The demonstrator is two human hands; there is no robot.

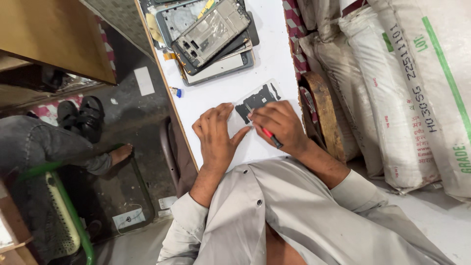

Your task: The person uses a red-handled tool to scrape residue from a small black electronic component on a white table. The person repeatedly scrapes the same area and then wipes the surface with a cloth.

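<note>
Two hands work on one small phone part (pixel 257 100) lying on our white surface (pixel 216 93). Our left hand (pixel 216 140) lies flat and loose, pressing beside it. Our right hand (pixel 279 125) grips a red tool (pixel 267 133), its tip touching the part. Next, we think, comes slow, careful prying.

White table (pixel 274 64): smooth matt laminate w/ pale wood edge; on it, at its far end, stack of phone frames (pixel 211 37), dull grey brushed metal w/ glossy dark glass/plastic layers beneath. Nearer on the table, under left hand (pixel 216 137) and right hand (pixel 279 125): black matt plastic part (pixel 257 100) in clear glossy film; screwdriver (pixel 267 133), red/black plastic handle, metal tip. Right of table: sacks (pixel 412 83), coarse woven plastic, off-white, slight sheen; worn rough wood piece (pixel 326 115) betw. table and sacks; person's sleeve (pixel 196 216), soft matt grey cloth.
</note>
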